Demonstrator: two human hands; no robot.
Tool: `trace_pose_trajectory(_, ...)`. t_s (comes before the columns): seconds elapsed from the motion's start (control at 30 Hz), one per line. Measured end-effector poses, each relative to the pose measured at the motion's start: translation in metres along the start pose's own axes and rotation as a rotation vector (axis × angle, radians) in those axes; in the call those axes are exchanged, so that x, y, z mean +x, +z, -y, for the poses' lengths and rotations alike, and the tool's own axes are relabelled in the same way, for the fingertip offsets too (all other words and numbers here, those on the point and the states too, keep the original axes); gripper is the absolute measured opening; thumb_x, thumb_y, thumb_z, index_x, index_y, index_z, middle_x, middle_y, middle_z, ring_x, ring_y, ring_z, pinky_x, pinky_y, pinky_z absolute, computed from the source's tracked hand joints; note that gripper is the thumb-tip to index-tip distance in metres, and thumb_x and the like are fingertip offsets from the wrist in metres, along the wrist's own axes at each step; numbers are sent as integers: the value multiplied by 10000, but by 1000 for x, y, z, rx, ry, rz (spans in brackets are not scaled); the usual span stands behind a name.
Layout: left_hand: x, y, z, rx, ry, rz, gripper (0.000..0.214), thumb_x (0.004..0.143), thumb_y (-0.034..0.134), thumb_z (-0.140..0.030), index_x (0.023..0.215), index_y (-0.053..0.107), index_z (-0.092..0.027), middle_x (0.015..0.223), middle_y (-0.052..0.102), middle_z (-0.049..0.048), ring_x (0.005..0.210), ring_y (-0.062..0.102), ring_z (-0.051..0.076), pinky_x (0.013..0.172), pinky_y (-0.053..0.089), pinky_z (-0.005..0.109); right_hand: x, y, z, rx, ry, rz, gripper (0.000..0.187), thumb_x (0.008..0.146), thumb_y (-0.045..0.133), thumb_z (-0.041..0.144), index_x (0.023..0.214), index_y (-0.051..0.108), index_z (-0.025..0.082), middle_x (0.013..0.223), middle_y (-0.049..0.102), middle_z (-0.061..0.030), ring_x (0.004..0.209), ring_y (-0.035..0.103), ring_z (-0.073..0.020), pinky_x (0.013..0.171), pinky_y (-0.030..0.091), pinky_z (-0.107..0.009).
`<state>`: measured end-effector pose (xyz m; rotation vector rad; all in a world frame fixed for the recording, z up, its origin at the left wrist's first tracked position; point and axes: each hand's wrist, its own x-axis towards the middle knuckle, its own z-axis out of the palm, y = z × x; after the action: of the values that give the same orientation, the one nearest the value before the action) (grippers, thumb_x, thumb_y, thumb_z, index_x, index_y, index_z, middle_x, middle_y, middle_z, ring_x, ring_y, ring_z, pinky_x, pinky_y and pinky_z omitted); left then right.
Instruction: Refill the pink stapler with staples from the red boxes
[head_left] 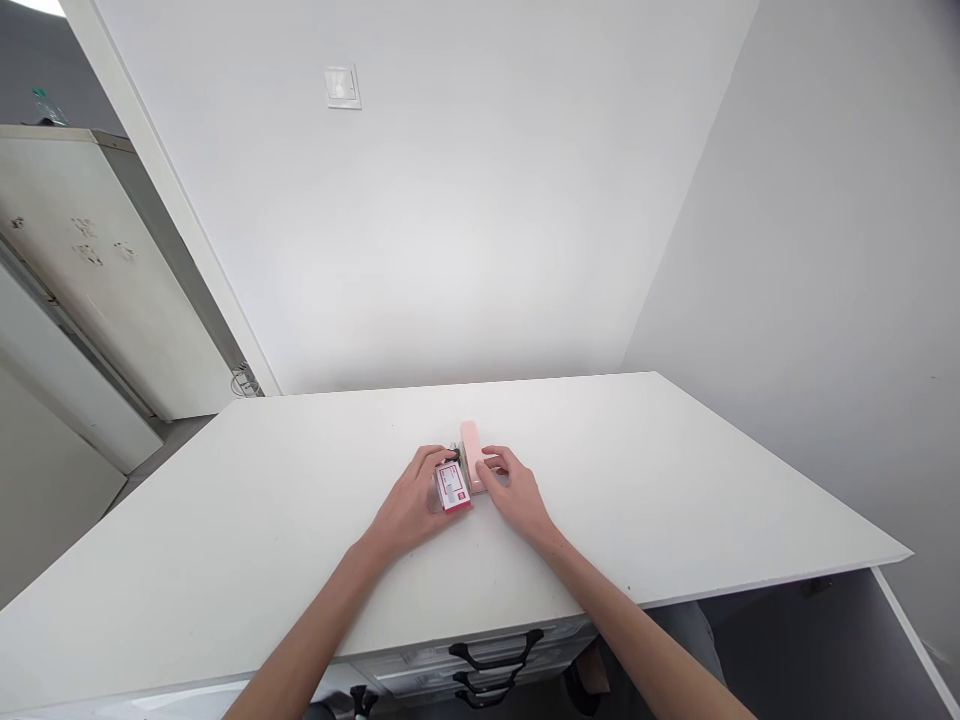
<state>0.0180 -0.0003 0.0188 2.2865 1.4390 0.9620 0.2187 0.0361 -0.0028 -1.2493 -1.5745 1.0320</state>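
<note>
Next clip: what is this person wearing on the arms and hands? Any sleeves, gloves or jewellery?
Nothing worn shows. The left hand and the right hand are bare, with no gloves, rings, watch or bracelet in sight. No sleeve comes into view anywhere down to the lower edge of the picture.

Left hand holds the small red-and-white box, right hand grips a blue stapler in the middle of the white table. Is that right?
Not quite: the head view shows the stapler is pale pink, not blue. The rest stands: the left hand holds the small red-and-white box, and the right hand grips the stapler in the middle of the white table.
</note>
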Motion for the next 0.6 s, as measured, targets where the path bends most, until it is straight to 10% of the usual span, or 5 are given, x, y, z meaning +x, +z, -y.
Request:
trace_pose_trajectory(0.3, -28, -36, 21, -5, -242, -108, 665, 874, 680, -531, 1411, 335, -346, 1435, 463, 72, 1135, 574, 240, 735, 540, 303, -2, -2, 0, 28, 22, 24, 387, 930, 530, 516, 1229, 614, 285, 1134, 744, -32, 1133, 640, -255, 961, 475, -411)
trace_pose_trajectory(0.6, -41, -53, 30, 13, -330, -89, 716, 857, 702, -511, 1434, 315, -337, 1420, 496, 91, 1211, 588, 272, 866, 542, 369, -4, -2, 0, 27, 24, 39, 392, 930, 518, 531, 1230, 605, 293, 1142, 742, -25, 1140, 640, -253, 930, 472, -388)
